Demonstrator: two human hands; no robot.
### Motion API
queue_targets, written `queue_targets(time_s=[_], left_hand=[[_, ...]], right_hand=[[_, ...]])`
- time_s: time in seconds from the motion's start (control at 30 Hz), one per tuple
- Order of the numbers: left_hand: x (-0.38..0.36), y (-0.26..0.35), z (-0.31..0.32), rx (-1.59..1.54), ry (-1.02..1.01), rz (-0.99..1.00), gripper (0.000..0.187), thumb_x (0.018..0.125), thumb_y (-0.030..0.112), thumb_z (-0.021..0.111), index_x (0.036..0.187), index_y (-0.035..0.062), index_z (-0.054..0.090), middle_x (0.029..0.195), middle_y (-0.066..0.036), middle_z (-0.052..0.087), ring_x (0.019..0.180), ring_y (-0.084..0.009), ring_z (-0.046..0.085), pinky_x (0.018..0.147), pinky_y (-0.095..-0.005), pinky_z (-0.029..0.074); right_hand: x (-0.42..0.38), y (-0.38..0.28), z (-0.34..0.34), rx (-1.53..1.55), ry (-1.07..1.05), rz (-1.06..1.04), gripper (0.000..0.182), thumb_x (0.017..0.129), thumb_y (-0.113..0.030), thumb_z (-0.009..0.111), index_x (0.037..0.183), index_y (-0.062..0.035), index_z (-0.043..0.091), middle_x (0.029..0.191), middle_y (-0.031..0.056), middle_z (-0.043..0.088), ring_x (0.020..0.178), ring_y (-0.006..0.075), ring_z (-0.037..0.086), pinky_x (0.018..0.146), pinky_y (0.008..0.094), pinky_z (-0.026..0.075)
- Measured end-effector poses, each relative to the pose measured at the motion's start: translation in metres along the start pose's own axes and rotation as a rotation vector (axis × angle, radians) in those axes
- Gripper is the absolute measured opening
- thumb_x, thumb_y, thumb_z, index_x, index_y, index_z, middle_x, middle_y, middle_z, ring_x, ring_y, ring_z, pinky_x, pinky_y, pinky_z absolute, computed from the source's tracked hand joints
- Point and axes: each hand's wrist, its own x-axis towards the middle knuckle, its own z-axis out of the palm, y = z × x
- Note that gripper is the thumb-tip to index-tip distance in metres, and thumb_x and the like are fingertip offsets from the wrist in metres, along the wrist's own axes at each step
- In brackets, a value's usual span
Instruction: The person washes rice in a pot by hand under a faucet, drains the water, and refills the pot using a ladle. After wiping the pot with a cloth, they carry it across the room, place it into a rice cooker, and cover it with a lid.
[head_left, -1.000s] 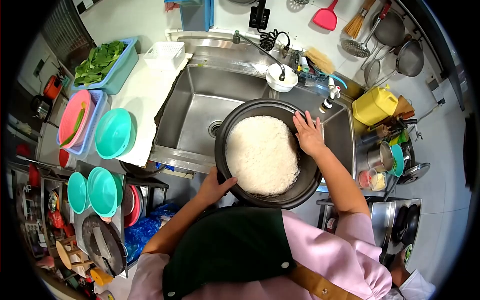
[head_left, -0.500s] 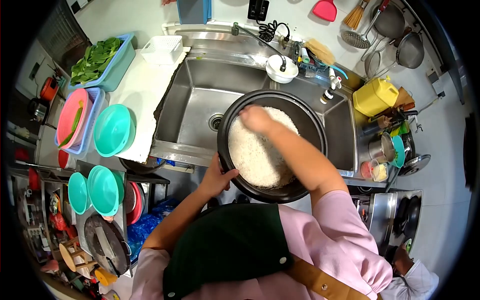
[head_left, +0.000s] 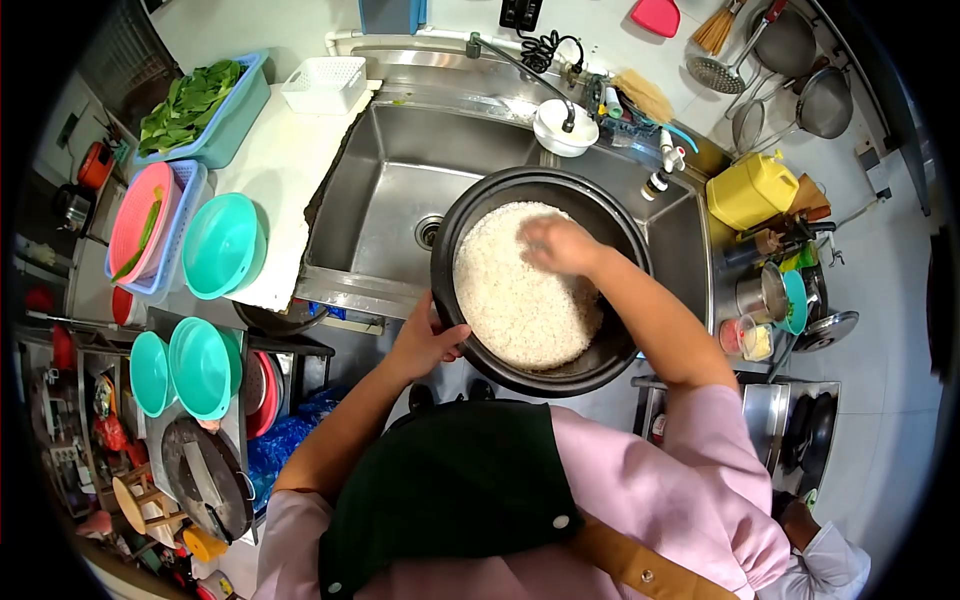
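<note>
Left hand [head_left: 427,340] grasps black pot [head_left: 612,222] over sink [head_left: 400,195]; right hand [head_left: 556,243] blurred over rice [head_left: 515,310], openness unclear; leafy greens [head_left: 192,108] upper left.

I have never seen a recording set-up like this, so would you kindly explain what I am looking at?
There is no machine here, only a person's two bare hands. One camera, worn on the head, looks forward and down, so the dark apron shows below. The left hand grips the rim of a large dark pot. The right hand, blurred, is over white grains, apparently rice, inside it; whether it touches them is unclear. Behind the pot is a steel sink. On the white board to the left stand a white basket and a turquoise bowl.
</note>
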Motion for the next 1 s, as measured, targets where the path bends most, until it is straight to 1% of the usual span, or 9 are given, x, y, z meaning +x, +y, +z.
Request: queue_targets(time_s=[0.13,0.27,0.37,0.43,0.53,0.7,0.83,0.9,1.0], left_hand=[[0.002,-0.002,0.001,-0.047,0.0,0.002,0.071,0.076,0.013,0.061,0.128,0.0079,0.014,0.075,-0.011,0.057,0.056,-0.0124,0.053,0.052,-0.0238,0.046],[0.002,-0.001,-0.002,-0.037,0.009,0.008,0.069,0.074,0.012,0.062,0.126,0.0048,0.016,0.073,-0.011,0.057,0.055,-0.0125,0.054,0.05,-0.023,0.045],[0.002,-0.003,-0.004,-0.05,0.021,0.039,0.069,0.073,0.011,0.063,0.124,0.0024,0.018,0.071,-0.01,0.058,0.054,-0.0125,0.056,0.048,-0.0223,0.045],[0.001,-0.003,-0.004,-0.062,0.024,0.05,0.07,0.072,0.011,0.063,0.124,0.0018,0.018,0.072,-0.011,0.058,0.055,-0.0128,0.056,0.048,-0.0226,0.045],[-0.001,0.0,-0.003,-0.096,0.008,0.036,0.071,0.071,0.011,0.064,0.125,0.002,0.017,0.072,-0.01,0.059,0.055,-0.0126,0.056,0.05,-0.0229,0.045],[-0.003,0.0,-0.007,-0.012,0.035,0.037,0.068,0.074,0.014,0.062,0.125,0.0021,0.019,0.072,-0.009,0.057,0.057,-0.0119,0.055,0.051,-0.0225,0.045],[-0.004,-0.025,-0.029,-0.049,0.101,0.067,0.057,0.077,0.016,0.059,0.121,0.0007,0.028,0.072,-0.009,0.056,0.057,-0.0118,0.054,0.05,-0.0224,0.044],[-0.009,-0.049,-0.048,-0.088,0.121,0.028,0.047,0.078,0.017,0.058,0.116,-0.0009,0.036,0.075,-0.009,0.056,0.058,-0.0116,0.055,0.051,-0.0219,0.044],[-0.02,-0.102,-0.075,0.117,0.286,0.036,0.042,0.076,0.023,0.06,0.108,0.0,0.046,0.07,-0.01,0.057,0.057,-0.0158,0.056,0.055,-0.0283,0.045]], right_hand=[[0.048,-0.015,0.03,-0.049,-0.092,0.348,0.041,0.084,-0.038,0.041,0.117,-0.0141,0.049,0.121,0.0111,0.045,0.115,0.0291,0.036,0.098,0.0388,0.025],[0.005,-0.03,0.056,-0.086,-0.407,-0.105,0.031,0.079,-0.035,0.049,0.106,-0.0205,0.056,0.113,0.0066,0.051,0.112,0.0273,0.037,0.094,0.0433,0.026],[-0.057,-0.04,0.02,-0.083,-0.647,-0.171,0.011,0.069,-0.028,0.06,0.067,-0.017,0.06,0.113,-0.0052,0.052,0.118,0.0255,0.033,0.099,0.0496,0.018],[-0.063,-0.018,-0.002,-0.164,-0.794,-0.091,0.014,0.071,-0.026,0.062,0.084,-0.0207,0.064,0.118,-0.0034,0.049,0.12,0.0242,0.033,0.099,0.0482,0.02],[-0.068,-0.012,-0.014,-0.173,-0.294,0.11,0.029,0.074,-0.022,0.058,0.104,-0.0189,0.058,0.121,-0.0022,0.047,0.117,0.0239,0.037,0.098,0.0389,0.026],[-0.096,-0.019,0.031,-0.032,-0.81,-0.079,0.019,0.073,-0.022,0.058,0.09,-0.0145,0.062,0.114,0.0037,0.052,0.117,0.0221,0.037,0.096,0.0359,0.031],[-0.075,-0.03,-0.023,-0.167,-0.736,0.437,0.018,0.071,-0.025,0.056,0.083,-0.0124,0.06,0.091,0.0049,0.059,0.087,0.0239,0.055,0.073,0.0374,0.044],[-0.054,-0.025,-0.019,-0.209,-0.288,0.218,0.018,0.074,-0.021,0.052,0.088,-0.0146,0.062,0.1,0.0042,0.058,0.09,0.0237,0.054,0.08,0.036,0.041],[0.007,-0.041,0.006,-0.208,-0.141,-0.018,0.022,0.07,-0.018,0.055,0.091,-0.0161,0.061,0.116,0.0006,0.051,0.111,0.0222,0.04,0.091,0.0403,0.032]])
